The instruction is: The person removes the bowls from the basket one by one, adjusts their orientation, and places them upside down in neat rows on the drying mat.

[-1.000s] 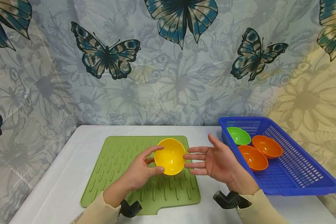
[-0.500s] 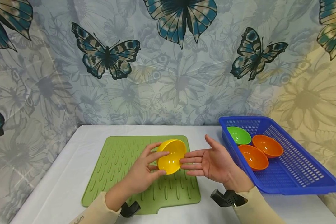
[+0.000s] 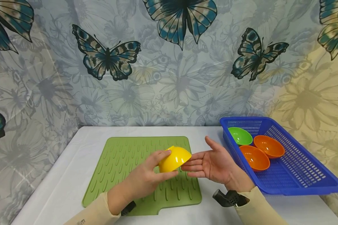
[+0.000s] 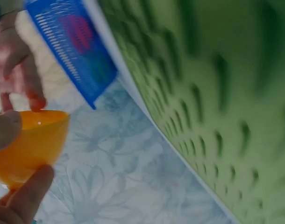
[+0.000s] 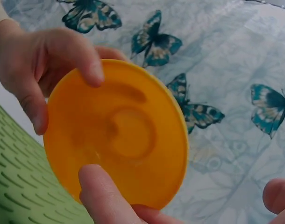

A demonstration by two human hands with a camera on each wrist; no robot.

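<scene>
A small yellow bowl (image 3: pixel 175 160) is held up over the green ridged mat (image 3: pixel 115 168). My left hand (image 3: pixel 146 175) grips it from the left, thumb and fingers around its wall. The bowl is tilted, and its hollow side faces my right hand; the right wrist view looks into the bowl's inside (image 5: pixel 156 100). My right hand (image 3: pixel 217 164) has its fingers extended and palm turned up, fingertips at the bowl's right rim. Whether they press on it I cannot tell. In the left wrist view the bowl (image 4: pixel 37 144) sits between thumb and fingers.
To the right stands a blue perforated basket (image 3: pixel 298 189). Inside lie a green bowl (image 3: pixel 240 136), an orange bowl (image 3: pixel 254 158) and another orange bowl (image 3: pixel 268 147). A white cloth (image 3: pixel 59 175) covers the table, and a butterfly-print curtain (image 3: pixel 180 93) hangs behind.
My left hand has turned the yellow bowl from facing me to facing right, so its outside now shows in the head view. My right hand has shifted slightly left, fingers still extended.
</scene>
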